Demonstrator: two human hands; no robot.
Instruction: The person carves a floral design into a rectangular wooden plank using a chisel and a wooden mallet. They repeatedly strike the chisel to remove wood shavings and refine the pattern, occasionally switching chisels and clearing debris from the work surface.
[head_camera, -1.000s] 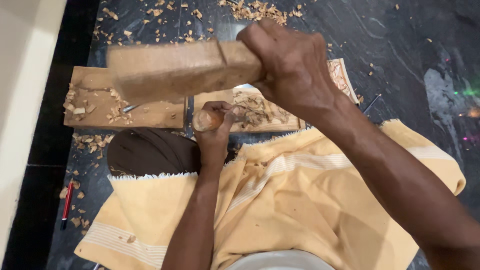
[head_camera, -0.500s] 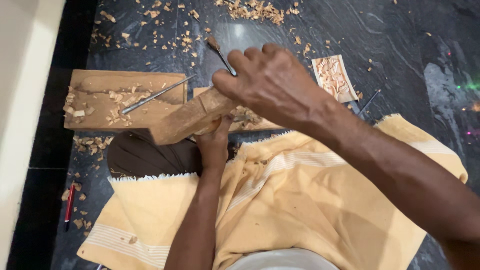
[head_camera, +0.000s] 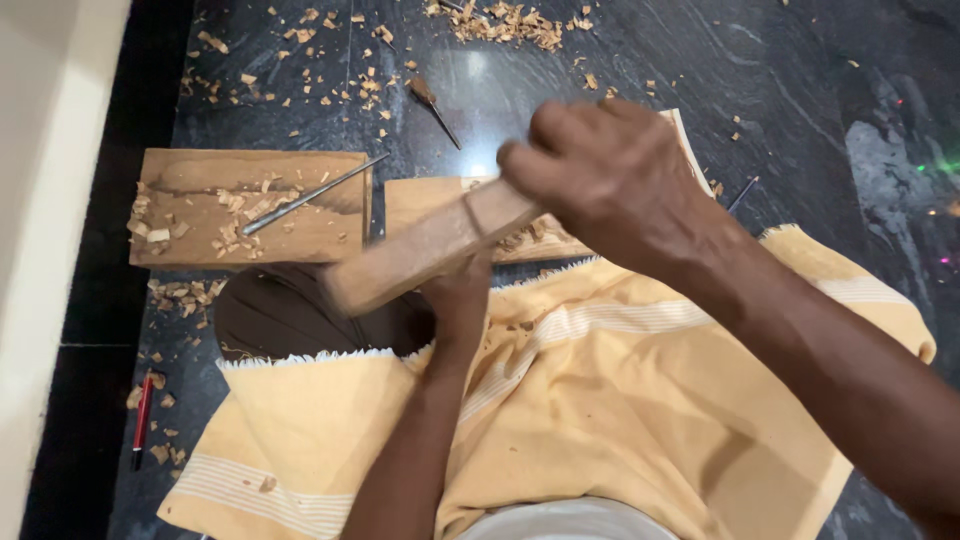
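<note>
Cloth (head_camera: 640, 400), yellow with pale stripes, is spread over the lap and fills the frame from 4 to 8 o'clock; its fringed edge is laid across a dark brown rounded shape (head_camera: 270, 315) at 9 o'clock. The dark stone floor (head_camera: 800, 80) beneath is strewn with wood shavings (head_camera: 505, 20), thickest at 12 o'clock. A flat wooden board (head_camera: 200, 235) with a hollowed face is seen at 10 o'clock, chips lying on it and a thin metal rod (head_camera: 310, 195) laid slantwise across its upper right part. A second board (head_camera: 420, 200) sits just beside it toward the centre, largely hidden.

The right hand (head_camera: 620, 185) is raised at 1 o'clock, its fingers wrapped fully around one end of a wooden mallet block (head_camera: 420, 250), which is tilted down toward 8 o'clock and blurred. The left hand (head_camera: 460, 300) is placed just below the block at the centre, closed as if around something, though what it grips cannot be told, since the block covers it.

A small chisel (head_camera: 430, 100) lies on the floor at 12 o'clock, and a red pencil (head_camera: 142, 415) at 8 o'clock.
</note>
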